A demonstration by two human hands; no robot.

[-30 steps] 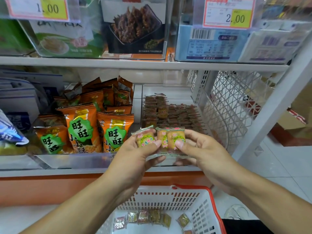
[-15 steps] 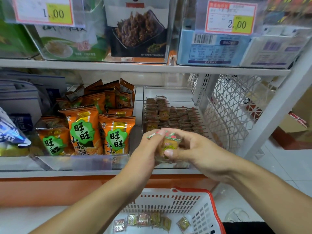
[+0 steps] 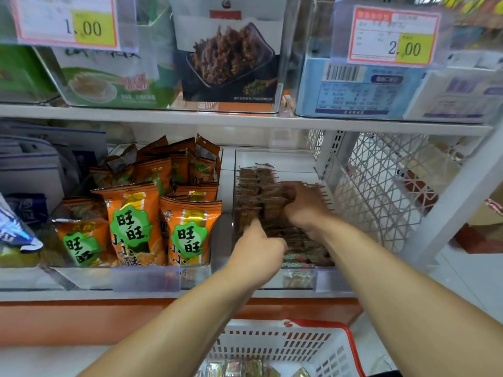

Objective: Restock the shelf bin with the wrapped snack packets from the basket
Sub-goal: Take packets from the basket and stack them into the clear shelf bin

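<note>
Two tags read 1.00 [image 3: 87, 28] and 2.00 [image 3: 405, 48]; both hands, left hand [image 3: 255, 254] and right hand [image 3: 303, 205], reach into the shelf bin [image 3: 299, 278] among rows of snack packets [image 3: 250, 191]; grips indiscernible.

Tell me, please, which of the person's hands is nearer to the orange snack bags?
The left hand: it is at the clear shelf bin's left edge, right beside the orange snack bags. The right hand is deeper in that bin, farther right.
</note>
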